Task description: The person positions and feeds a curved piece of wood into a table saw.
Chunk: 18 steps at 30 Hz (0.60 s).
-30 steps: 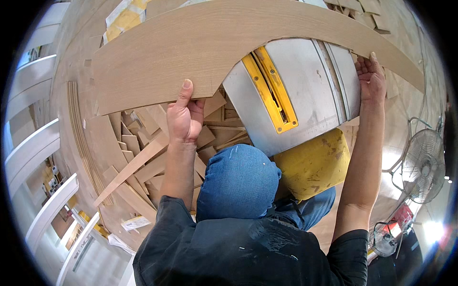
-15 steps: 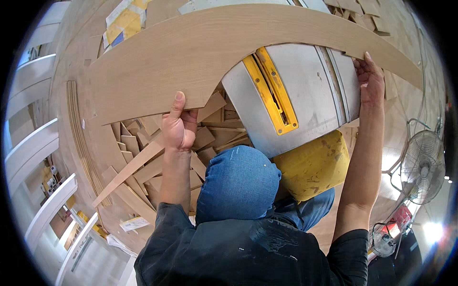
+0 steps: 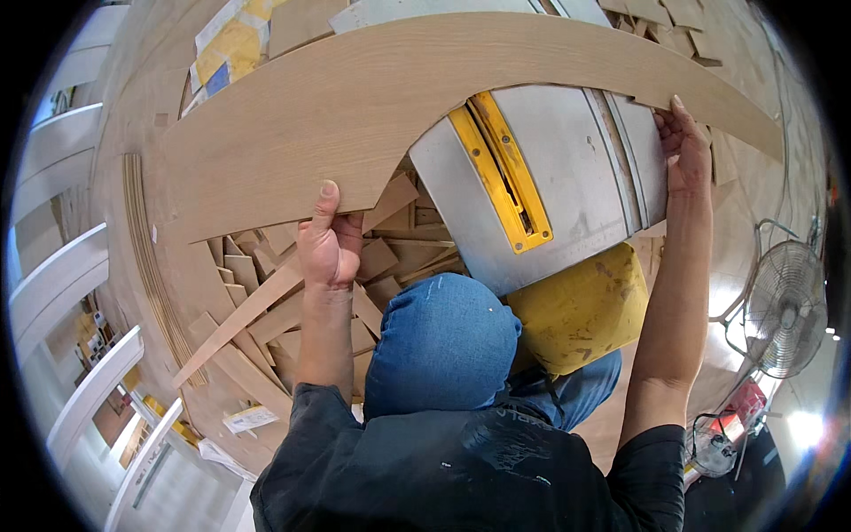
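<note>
A long wooden board [image 3: 292, 133], wide at the left and narrow at the right, with a curved cut-out along its near edge, lies across a grey metal saw table [image 3: 576, 168]. My left hand [image 3: 330, 248] grips the near edge at the wide end, thumb on top and fingers underneath. At the narrow end, my right hand [image 3: 683, 146] holds the near edge the same way, thumb upward. Between the hands, the cut-out leaves a yellow slotted insert [image 3: 501, 168] in view. The board covers the far part of the saw table.
Wooden offcuts [image 3: 381, 257] are heaped left of the saw. A yellow box-shaped part [image 3: 581, 306] sits at the saw's near side, by my knee [image 3: 443, 346]. Thin strips [image 3: 146, 248] are stacked at the left. A wire-caged fan [image 3: 787, 310] stands at the right.
The board's wide left end has come slightly nearer to me, and my left hand has shifted with it. My right hand has barely moved; both grips stay the same.
</note>
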Available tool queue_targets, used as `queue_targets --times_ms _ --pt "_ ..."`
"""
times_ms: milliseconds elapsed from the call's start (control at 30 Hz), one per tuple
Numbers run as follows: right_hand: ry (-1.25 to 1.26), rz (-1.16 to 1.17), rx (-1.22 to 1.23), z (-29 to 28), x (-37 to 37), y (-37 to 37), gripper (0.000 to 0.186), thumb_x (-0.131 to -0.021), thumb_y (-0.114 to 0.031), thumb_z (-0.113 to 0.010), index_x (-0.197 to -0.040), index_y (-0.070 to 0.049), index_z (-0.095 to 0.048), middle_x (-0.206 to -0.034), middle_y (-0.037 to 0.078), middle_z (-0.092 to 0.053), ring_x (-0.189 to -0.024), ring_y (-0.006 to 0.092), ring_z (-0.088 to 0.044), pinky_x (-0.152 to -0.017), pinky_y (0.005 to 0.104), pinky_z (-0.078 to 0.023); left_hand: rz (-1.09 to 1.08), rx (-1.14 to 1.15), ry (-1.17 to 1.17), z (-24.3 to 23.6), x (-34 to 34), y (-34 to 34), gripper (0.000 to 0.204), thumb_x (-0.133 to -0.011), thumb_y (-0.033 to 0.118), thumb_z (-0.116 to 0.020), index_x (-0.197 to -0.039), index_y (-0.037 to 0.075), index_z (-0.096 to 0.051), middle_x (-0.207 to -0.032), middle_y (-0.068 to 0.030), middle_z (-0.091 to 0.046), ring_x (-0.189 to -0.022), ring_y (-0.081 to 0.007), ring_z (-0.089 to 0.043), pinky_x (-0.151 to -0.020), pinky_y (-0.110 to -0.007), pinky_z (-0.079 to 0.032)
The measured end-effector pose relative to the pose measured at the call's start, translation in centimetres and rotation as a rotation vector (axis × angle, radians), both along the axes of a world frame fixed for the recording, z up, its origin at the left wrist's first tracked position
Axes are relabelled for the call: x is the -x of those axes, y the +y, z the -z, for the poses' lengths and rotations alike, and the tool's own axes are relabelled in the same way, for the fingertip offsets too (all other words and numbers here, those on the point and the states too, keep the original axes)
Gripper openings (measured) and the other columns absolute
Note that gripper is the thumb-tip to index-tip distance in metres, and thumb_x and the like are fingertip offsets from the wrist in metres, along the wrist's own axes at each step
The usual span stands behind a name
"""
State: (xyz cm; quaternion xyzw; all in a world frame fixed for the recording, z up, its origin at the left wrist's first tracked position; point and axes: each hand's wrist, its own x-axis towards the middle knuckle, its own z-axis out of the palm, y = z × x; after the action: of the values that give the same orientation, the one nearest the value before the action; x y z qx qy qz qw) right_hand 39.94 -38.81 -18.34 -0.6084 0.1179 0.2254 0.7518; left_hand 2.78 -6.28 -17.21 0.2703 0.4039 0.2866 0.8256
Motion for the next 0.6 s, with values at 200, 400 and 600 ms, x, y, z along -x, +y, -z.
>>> queue_targets --times_ms 200,400,600 --pt "-0.020 0.031 0.010 0.2 0.1 -0.4 0.023 -0.094 -0.025 -0.075 -0.099 -0.004 -0.069 -0.086 0.007 -0.070 -0.079 0.0148 -0.065 -0.077 0.0279 -0.054 0.012 0.000 0.012 -0.3 -0.8 -0.5 0.038 -0.097 0.012 -0.071 -0.131 0.005 -0.056 -0.126 -0.0094 -0.065 -0.113 -0.0232 -0.066 -0.099 -0.040 -0.059" --pt "0.013 0.041 -0.037 0.3 0.1 -0.7 0.024 -0.095 -0.027 -0.074 -0.097 -0.004 -0.068 -0.086 0.007 -0.070 -0.078 0.0156 -0.065 -0.075 0.0286 -0.054 0.011 0.013 0.042 -0.5 -1.8 -0.7 0.035 -0.097 0.012 -0.071 -0.128 0.003 -0.058 -0.125 -0.0098 -0.065 -0.113 -0.0227 -0.066 -0.099 -0.039 -0.059" --pt "-0.005 0.157 -0.032 -0.1 0.4 0.3 0.019 -0.097 -0.023 -0.073 -0.096 -0.005 -0.066 -0.085 0.007 -0.068 -0.078 0.0169 -0.065 -0.072 0.0299 -0.056 0.031 -0.008 0.027 -0.3 -2.2 -0.8 0.036 -0.096 0.012 -0.072 -0.128 0.004 -0.058 -0.126 -0.0100 -0.065 -0.114 -0.0226 -0.066 -0.100 -0.039 -0.059"
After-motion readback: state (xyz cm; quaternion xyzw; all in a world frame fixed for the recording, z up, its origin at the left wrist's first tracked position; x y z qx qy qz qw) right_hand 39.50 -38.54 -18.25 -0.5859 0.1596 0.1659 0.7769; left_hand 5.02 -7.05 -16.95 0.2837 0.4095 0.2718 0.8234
